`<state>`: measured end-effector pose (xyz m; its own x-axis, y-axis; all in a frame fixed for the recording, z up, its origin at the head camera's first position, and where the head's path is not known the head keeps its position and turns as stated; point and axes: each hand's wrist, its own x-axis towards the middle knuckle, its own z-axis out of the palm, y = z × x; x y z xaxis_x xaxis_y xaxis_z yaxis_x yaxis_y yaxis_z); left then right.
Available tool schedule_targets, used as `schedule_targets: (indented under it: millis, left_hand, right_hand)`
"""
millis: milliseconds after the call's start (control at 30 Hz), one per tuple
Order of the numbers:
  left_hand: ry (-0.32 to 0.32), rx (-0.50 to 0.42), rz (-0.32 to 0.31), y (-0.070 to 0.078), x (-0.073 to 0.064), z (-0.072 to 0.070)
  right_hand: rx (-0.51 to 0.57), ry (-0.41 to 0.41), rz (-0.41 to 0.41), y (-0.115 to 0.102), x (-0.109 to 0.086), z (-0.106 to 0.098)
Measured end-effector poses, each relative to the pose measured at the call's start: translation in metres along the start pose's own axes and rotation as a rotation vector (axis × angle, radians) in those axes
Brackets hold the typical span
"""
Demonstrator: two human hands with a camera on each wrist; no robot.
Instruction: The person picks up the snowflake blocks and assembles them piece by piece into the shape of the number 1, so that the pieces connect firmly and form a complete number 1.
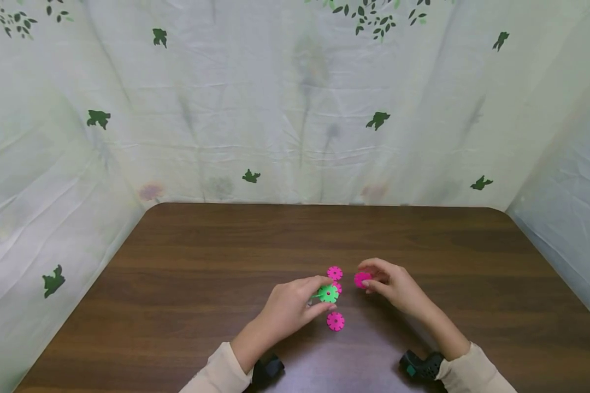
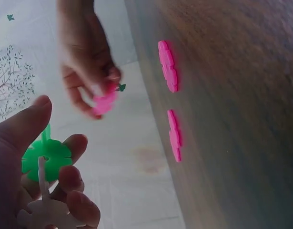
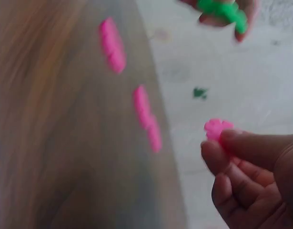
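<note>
My left hand [image 1: 295,303] holds joined notched plastic discs. One green disc [image 1: 328,293] faces up in the head view, and a white disc [image 2: 48,213] lies lower in the same grip in the left wrist view. Thumb and fingertips of my right hand [image 1: 395,286] pinch a pink notched disc [image 1: 361,280], raised a short way to the right of the green one. Flat on the table, one pink disc [image 1: 336,321] lies near the left thumb. Another pink disc [image 1: 335,273] sits farther back, and a third pink disc [image 1: 337,287] is partly hidden behind the green disc.
A brown wooden table [image 1: 201,256] spreads out under both hands. Behind it hangs a pale curtain [image 1: 255,109] printed with green birds and leaves. Black wrist devices sit near both cuffs, the right device [image 1: 421,365] close over the tabletop.
</note>
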<state>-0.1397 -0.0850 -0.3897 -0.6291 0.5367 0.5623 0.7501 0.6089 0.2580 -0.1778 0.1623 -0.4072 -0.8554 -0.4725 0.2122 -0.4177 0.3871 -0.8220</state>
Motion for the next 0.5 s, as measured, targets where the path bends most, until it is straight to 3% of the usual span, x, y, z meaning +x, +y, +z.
schedule_targets:
  millis: [133, 500]
  left_hand:
    - [-0.029, -0.011, -0.020, 0.001, -0.001, -0.001]
    - [-0.075, -0.062, -0.022, 0.005, -0.001, -0.002]
  right_hand:
    - [0.055, 0.003, -0.074, -0.022, -0.002, 0.004]
    - [-0.089, 0.064, -0.321, -0.050, -0.009, 0.019]
